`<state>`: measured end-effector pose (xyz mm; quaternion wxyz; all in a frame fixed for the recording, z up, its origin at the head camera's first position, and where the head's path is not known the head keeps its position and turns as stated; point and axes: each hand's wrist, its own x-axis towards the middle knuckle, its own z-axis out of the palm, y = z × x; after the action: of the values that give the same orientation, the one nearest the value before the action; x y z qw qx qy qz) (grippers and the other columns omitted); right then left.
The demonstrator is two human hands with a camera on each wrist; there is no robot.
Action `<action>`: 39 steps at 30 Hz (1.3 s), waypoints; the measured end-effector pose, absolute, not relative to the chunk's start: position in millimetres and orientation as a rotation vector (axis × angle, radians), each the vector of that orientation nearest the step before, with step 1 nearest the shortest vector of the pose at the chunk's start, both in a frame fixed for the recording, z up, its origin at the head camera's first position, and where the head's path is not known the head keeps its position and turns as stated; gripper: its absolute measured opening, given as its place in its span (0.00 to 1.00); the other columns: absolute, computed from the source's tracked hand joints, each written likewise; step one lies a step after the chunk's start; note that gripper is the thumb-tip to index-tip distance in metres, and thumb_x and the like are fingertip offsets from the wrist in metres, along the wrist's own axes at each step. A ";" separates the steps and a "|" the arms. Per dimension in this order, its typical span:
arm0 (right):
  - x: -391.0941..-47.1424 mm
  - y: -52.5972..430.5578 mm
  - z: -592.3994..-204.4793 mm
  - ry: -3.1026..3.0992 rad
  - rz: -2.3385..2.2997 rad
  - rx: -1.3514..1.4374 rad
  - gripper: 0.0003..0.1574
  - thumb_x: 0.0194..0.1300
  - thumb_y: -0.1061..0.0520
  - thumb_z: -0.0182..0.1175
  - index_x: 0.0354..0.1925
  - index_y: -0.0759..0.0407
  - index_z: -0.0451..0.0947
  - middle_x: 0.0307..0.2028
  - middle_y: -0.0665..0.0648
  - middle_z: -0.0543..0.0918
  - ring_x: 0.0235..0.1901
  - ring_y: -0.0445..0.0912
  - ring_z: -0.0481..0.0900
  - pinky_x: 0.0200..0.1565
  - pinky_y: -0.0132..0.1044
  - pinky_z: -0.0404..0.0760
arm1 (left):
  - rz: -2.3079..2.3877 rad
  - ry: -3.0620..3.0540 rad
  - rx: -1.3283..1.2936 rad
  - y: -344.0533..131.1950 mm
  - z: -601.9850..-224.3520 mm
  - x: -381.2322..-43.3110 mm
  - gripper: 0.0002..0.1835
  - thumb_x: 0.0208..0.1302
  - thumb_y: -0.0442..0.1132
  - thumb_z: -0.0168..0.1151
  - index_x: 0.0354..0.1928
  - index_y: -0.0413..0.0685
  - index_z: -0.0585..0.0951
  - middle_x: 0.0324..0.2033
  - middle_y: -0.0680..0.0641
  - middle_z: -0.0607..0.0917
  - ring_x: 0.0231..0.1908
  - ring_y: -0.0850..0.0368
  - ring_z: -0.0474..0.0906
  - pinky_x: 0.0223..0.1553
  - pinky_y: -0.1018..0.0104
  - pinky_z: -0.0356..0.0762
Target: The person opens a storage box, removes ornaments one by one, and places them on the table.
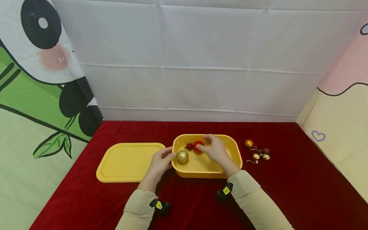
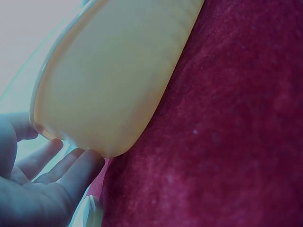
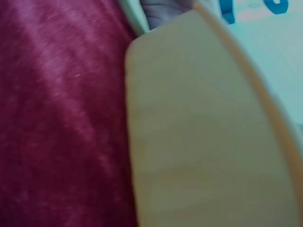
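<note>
A yellow plastic box (image 1: pixel 207 175) stands open on the red cloth. My left hand (image 1: pixel 160 162) holds its left end, thumb by the rim and fingertips against the outer wall, as the left wrist view shows. Inside the box, my right hand (image 1: pixel 215 150) reaches over the far side with thumb and fingers spread apart. The thumb overlaps a bright red ball (image 1: pixel 197 149). To the left are a small dark red ball (image 1: pixel 189 146) and a glittery gold ball (image 1: pixel 182 157). The right wrist view shows the box's outer wall (image 3: pixel 203 123); the hand is hidden there.
A yellow lid (image 1: pixel 126 162) lies flat left of the box. Right of the box are an orange-gold ball (image 1: pixel 248 143), a dark red one (image 1: pixel 266 150) and two small gold ones (image 1: pixel 256 156) with strings. A pale cloth wall (image 1: pixel 201 89) stands behind the table.
</note>
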<state>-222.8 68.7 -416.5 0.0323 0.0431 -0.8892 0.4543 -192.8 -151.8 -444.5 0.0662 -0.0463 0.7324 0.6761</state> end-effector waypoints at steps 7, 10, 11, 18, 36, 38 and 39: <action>-224.8 64.4 -423.2 -2.739 1.440 0.089 0.33 0.54 0.52 0.69 0.56 0.62 0.73 0.54 0.62 0.79 0.55 0.55 0.76 0.56 0.47 0.75 | 2.042 2.190 -0.132 -152.9 -445.6 -192.8 0.23 0.68 0.40 0.55 0.63 0.44 0.71 0.60 0.38 0.73 0.57 0.46 0.73 0.53 0.53 0.78; -225.4 64.1 -423.4 -2.759 1.424 0.085 0.34 0.54 0.51 0.70 0.57 0.62 0.72 0.54 0.62 0.78 0.55 0.55 0.76 0.57 0.47 0.74 | 2.038 2.187 -0.129 -152.5 -444.7 -192.7 0.23 0.68 0.40 0.55 0.63 0.44 0.71 0.60 0.38 0.73 0.57 0.47 0.73 0.53 0.53 0.78; -225.8 64.1 -423.7 -2.769 1.417 0.081 0.35 0.54 0.51 0.70 0.57 0.61 0.72 0.55 0.62 0.78 0.55 0.55 0.76 0.57 0.47 0.74 | 2.038 2.184 -0.129 -152.2 -444.2 -192.7 0.23 0.68 0.40 0.55 0.63 0.44 0.71 0.60 0.38 0.73 0.57 0.47 0.73 0.52 0.54 0.78; -228.0 64.8 -427.1 -2.830 1.343 0.120 0.38 0.53 0.48 0.71 0.58 0.62 0.71 0.56 0.62 0.77 0.55 0.55 0.74 0.58 0.48 0.73 | 2.037 2.171 -0.130 -151.0 -442.2 -193.8 0.23 0.68 0.41 0.55 0.64 0.45 0.70 0.60 0.39 0.73 0.57 0.48 0.73 0.53 0.54 0.77; -235.5 62.3 -436.7 -2.933 1.158 0.180 0.39 0.53 0.51 0.71 0.61 0.58 0.69 0.57 0.63 0.75 0.58 0.57 0.72 0.61 0.49 0.70 | 2.026 2.191 -0.145 -151.1 -443.5 -194.8 0.23 0.67 0.41 0.56 0.63 0.46 0.71 0.59 0.39 0.74 0.56 0.48 0.73 0.51 0.55 0.79; -235.6 61.8 -437.1 -2.930 1.170 0.168 0.37 0.54 0.52 0.70 0.60 0.58 0.70 0.55 0.62 0.77 0.57 0.56 0.73 0.60 0.48 0.71 | 2.025 2.194 -0.143 -151.1 -443.6 -195.2 0.23 0.67 0.41 0.56 0.63 0.46 0.72 0.59 0.39 0.74 0.56 0.48 0.74 0.51 0.55 0.79; -235.5 61.6 -437.1 -2.929 1.174 0.163 0.36 0.54 0.52 0.70 0.59 0.58 0.70 0.54 0.62 0.77 0.56 0.55 0.74 0.59 0.48 0.72 | 2.027 2.192 -0.140 -151.1 -443.6 -195.4 0.23 0.67 0.41 0.56 0.63 0.46 0.72 0.59 0.39 0.74 0.56 0.48 0.74 0.51 0.56 0.79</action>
<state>-235.5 61.6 -437.1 -0.0090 0.0515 -0.9269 0.3716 -195.4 -151.1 -443.6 0.0762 -0.0468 0.7313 0.6761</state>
